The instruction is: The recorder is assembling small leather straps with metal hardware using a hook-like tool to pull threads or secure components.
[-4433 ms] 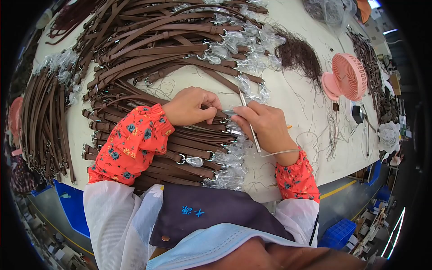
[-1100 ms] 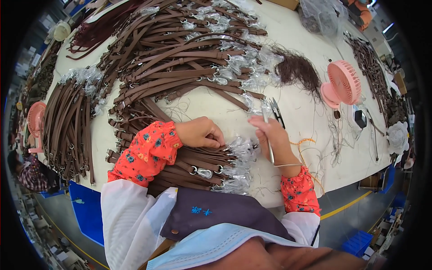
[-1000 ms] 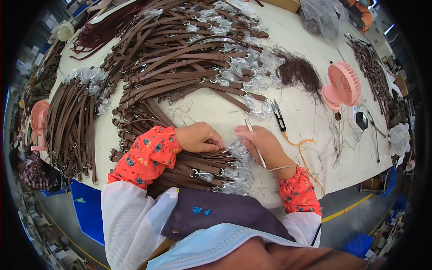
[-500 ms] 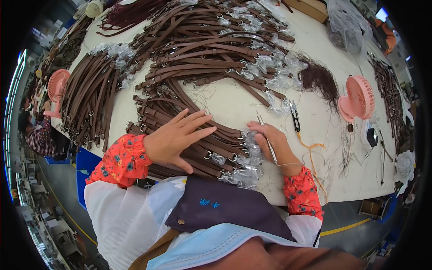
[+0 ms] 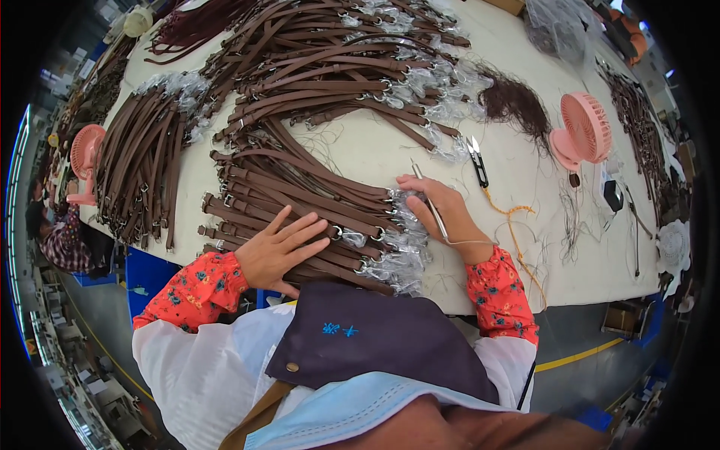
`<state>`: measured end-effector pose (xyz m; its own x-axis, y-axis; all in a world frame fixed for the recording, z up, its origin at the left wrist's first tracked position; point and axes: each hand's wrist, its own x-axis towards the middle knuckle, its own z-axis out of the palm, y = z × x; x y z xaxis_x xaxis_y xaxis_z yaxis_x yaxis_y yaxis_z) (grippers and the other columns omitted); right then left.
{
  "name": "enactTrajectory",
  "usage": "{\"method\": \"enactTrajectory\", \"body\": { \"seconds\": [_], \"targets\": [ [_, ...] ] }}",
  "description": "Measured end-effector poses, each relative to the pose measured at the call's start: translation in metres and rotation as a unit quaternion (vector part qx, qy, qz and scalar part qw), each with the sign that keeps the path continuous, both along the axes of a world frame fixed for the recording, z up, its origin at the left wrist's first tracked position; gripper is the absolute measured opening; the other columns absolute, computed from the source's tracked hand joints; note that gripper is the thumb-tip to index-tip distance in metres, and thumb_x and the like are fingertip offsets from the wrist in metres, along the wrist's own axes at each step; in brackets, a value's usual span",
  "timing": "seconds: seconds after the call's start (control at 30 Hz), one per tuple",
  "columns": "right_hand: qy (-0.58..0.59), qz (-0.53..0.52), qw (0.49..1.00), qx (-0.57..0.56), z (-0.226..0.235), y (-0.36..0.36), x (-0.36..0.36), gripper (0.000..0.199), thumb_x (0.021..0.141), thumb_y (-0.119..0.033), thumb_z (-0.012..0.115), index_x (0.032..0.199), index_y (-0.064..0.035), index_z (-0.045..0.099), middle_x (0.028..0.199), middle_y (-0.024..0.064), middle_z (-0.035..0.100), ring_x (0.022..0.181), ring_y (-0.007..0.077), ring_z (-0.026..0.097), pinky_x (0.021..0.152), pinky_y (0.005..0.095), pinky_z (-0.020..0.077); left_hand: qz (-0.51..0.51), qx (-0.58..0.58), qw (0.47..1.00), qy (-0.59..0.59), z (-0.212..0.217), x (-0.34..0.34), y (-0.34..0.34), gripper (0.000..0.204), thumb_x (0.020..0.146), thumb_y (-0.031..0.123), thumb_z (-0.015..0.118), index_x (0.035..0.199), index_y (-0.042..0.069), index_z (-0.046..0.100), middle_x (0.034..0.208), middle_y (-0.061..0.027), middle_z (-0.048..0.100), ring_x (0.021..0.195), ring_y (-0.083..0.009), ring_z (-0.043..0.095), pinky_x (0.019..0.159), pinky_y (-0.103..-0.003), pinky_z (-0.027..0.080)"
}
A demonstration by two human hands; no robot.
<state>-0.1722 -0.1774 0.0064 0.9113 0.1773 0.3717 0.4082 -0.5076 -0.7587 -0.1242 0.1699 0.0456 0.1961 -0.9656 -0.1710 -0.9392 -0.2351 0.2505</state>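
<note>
Straps [image 5: 259, 199] being borne by table [image 5: 360, 150]; left bundle [image 5: 142, 157] being flanked by straps and left fan [image 5: 84, 154]. Near straps being partly covered by left hand [image 5: 281, 251]. Tool [image 5: 429, 201] being held in right hand [image 5: 446, 206], just right of strap ends [image 5: 401, 266]. Snips [image 5: 478, 161] being flanked by right hand and right fan [image 5: 585, 127]. Thread tangle [image 5: 514, 101] being borne behind snips, cord [image 5: 511, 214] in front.

Red floral sleeves [image 5: 499, 294], dark purple apron [image 5: 390, 345]
</note>
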Motion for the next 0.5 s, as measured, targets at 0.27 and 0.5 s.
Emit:
{"method": "enactTrajectory", "body": {
  "seconds": [0.27, 0.5],
  "targets": [
    [-0.011, 0.0, 1.0, -0.014, 0.001, -0.002, 0.0, 0.021, 0.089, -0.013, 0.062, 0.109, -0.0067, 0.061, 0.108, 0.0151, 0.067, 0.099, 0.034, 0.064, 0.087, 0.0393, 0.0505, 0.011, 0.023, 1.0, -0.016, -0.013, 0.004, 0.01, 0.111, 0.064, 0.062, 0.073, 0.149, 0.008, 0.027, 0.156, -0.0113, 0.024, 0.146, -0.0273, 0.017, 0.117, -0.056, 0.011],
    [-0.016, 0.003, 1.0, -0.023, 0.004, 0.001, 0.001, 0.021, 0.089, -0.013, 0.062, 0.109, -0.0074, 0.061, 0.108, 0.0137, 0.067, 0.099, 0.0348, 0.063, 0.094, 0.0408, 0.048, -0.027, -0.032, 0.999, 0.0, -0.019, 0.022, 0.007, 0.113, 0.053, 0.053, 0.08, 0.146, 0.01, 0.034, 0.153, -0.0116, 0.029, 0.145, -0.03, 0.021, 0.117, -0.057, 0.009]
  ]
}}
